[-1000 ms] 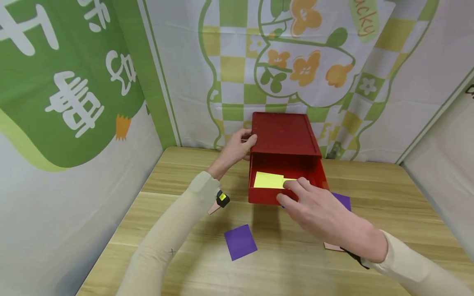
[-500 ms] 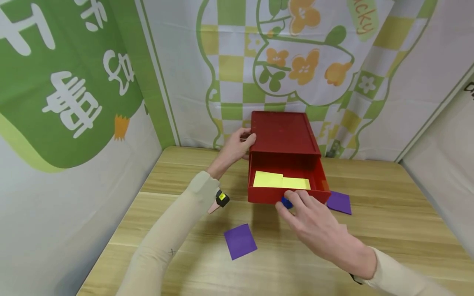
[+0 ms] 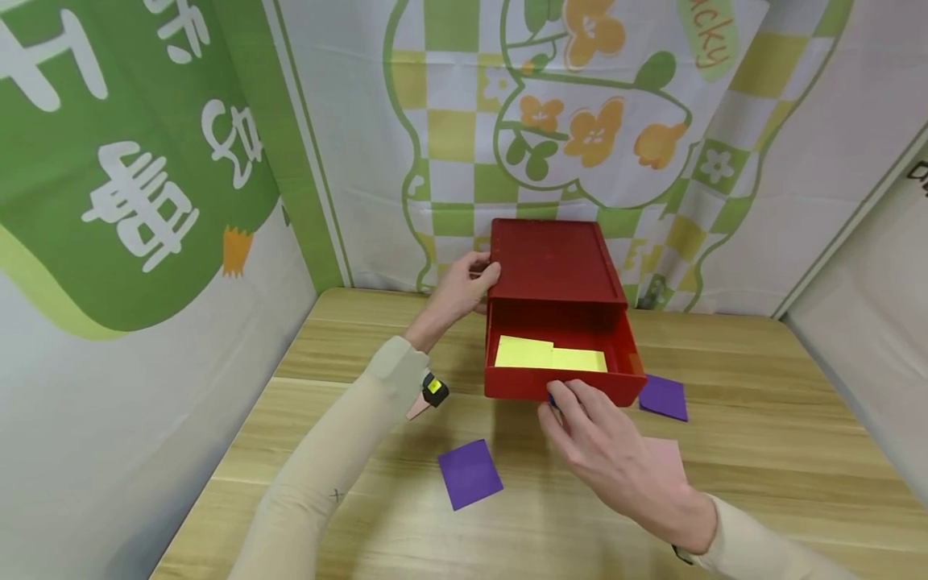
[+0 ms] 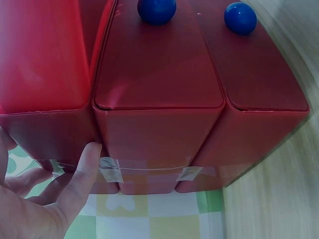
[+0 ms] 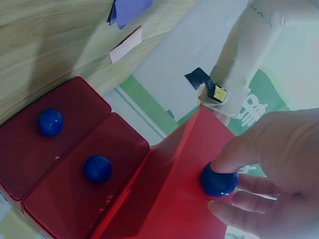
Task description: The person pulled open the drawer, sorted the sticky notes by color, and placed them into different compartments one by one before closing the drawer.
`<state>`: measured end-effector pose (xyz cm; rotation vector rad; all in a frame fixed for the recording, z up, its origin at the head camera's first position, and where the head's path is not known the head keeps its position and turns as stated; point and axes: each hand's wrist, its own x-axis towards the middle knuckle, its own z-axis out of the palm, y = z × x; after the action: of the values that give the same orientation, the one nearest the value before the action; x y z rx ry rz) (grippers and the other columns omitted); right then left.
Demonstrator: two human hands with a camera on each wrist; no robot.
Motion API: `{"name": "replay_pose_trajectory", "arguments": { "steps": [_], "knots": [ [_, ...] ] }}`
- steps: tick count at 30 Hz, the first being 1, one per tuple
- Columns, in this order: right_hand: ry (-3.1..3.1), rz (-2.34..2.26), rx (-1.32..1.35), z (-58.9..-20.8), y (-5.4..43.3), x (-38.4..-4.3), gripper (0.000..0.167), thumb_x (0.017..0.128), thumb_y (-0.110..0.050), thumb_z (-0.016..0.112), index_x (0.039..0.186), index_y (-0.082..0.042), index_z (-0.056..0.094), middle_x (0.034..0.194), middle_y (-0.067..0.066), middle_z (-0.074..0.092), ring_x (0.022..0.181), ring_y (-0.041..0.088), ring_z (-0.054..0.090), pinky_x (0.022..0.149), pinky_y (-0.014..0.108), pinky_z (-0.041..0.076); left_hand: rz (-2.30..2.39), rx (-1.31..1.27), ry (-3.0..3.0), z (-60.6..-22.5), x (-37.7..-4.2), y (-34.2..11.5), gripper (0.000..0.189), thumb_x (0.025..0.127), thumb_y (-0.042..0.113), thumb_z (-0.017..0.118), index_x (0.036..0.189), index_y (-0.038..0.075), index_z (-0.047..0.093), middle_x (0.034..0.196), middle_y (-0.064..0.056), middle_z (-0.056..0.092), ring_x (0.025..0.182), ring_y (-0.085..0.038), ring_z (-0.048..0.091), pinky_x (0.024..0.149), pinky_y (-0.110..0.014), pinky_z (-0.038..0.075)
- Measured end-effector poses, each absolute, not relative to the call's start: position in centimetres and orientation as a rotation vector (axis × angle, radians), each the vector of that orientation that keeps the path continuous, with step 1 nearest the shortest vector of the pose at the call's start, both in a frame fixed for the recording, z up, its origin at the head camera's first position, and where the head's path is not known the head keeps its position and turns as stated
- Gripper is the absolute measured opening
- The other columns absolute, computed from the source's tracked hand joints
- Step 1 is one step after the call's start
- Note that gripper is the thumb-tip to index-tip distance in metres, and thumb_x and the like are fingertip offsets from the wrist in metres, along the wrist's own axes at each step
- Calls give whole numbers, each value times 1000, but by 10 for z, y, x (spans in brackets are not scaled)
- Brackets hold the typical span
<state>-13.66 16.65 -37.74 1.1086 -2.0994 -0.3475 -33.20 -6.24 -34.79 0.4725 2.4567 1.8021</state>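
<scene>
A red cabinet of stacked drawers (image 3: 554, 258) stands against the back cloth, its top drawer (image 3: 518, 383) pulled out. Two yellow sticky notes (image 3: 524, 353) show inside that drawer, side by side. In the right wrist view, my right hand (image 5: 284, 174) pinches the drawer's round blue knob (image 5: 217, 185) between thumb and fingers. My left hand (image 3: 455, 288) holds the cabinet's left side near the rear; the left wrist view has its thumb on the side wall and other fingers reaching round the back edge.
One purple note (image 3: 470, 475) lies on the table (image 3: 348, 483) in front. Beside the cabinet's right is a purple note (image 3: 663, 396), and a pink note (image 3: 665, 457) lies partly under my right hand. Two shut lower drawers carry blue knobs (image 5: 97, 169).
My right hand has drawn back from the yellow notes in the drawer, lowered to the blue knob and taken hold of it. The left hand stays in place on the cabinet.
</scene>
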Motion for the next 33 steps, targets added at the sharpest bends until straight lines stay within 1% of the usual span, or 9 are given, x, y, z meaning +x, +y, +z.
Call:
{"name": "replay_pose_trajectory", "arguments": {
  "steps": [3,9,13,17,20,23,26,29,33],
  "knots": [
    [-2082,-355,1104,-381,166,-137,28,94,3,37,109,4,60,116,27,56,99,38,54,87,40,51,1812,472,2447,-349,-333,-63,56,100,40,53,146,8,43,133,-13,54,115,-27,57,80,-50,61],
    [-2078,-394,1077,-385,165,-138,29,97,0,37,109,2,63,118,24,58,101,37,57,86,39,54,1809,462,2446,-349,-333,-64,56,100,41,53,146,9,43,133,-12,54,115,-26,57,78,-45,62],
    [-2074,-408,1077,-386,165,-141,29,97,-1,37,108,2,63,117,24,58,100,36,56,85,38,53,1798,462,2451,-348,-333,-64,58,100,43,53,147,11,42,134,-11,53,116,-25,57,77,-42,62],
    [-2078,-440,1085,-386,165,-141,30,95,-3,37,110,3,63,118,24,58,101,36,56,87,38,53,1804,462,2442,-349,-332,-63,58,100,41,54,146,10,42,134,-12,54,117,-25,56,81,-48,61],
    [-2085,-458,1087,-386,164,-140,29,93,-5,44,112,3,64,119,24,59,101,37,57,88,38,54,1801,463,2449,-350,-332,-63,57,100,40,53,146,9,43,134,-12,54,116,-25,57,83,-52,60],
    [-2094,-469,1085,-385,164,-140,29,91,-6,48,113,3,64,119,24,59,102,36,57,88,38,54,1794,464,2460,-350,-332,-63,57,100,41,53,146,9,43,134,-11,54,115,-25,57,82,-51,60],
    [-2089,-467,1083,-385,164,-140,30,93,-6,44,113,3,65,118,24,59,101,36,57,88,38,54,1785,461,2462,-349,-332,-63,56,100,41,53,146,10,43,135,-10,54,116,-25,57,78,-45,62],
    [-2073,-461,1077,-385,164,-141,33,96,-4,36,112,3,64,116,24,60,100,35,57,88,37,54,1782,459,2465,-348,-332,-63,56,100,41,53,146,10,43,135,-10,54,116,-24,57,74,-40,62],
    [-2064,-448,1069,-384,164,-142,31,98,-3,35,110,5,63,114,24,59,99,35,57,89,37,53,1786,462,2467,-348,-332,-62,56,100,41,53,146,10,43,134,-10,54,116,-25,57,75,-42,62]
  ]
}}
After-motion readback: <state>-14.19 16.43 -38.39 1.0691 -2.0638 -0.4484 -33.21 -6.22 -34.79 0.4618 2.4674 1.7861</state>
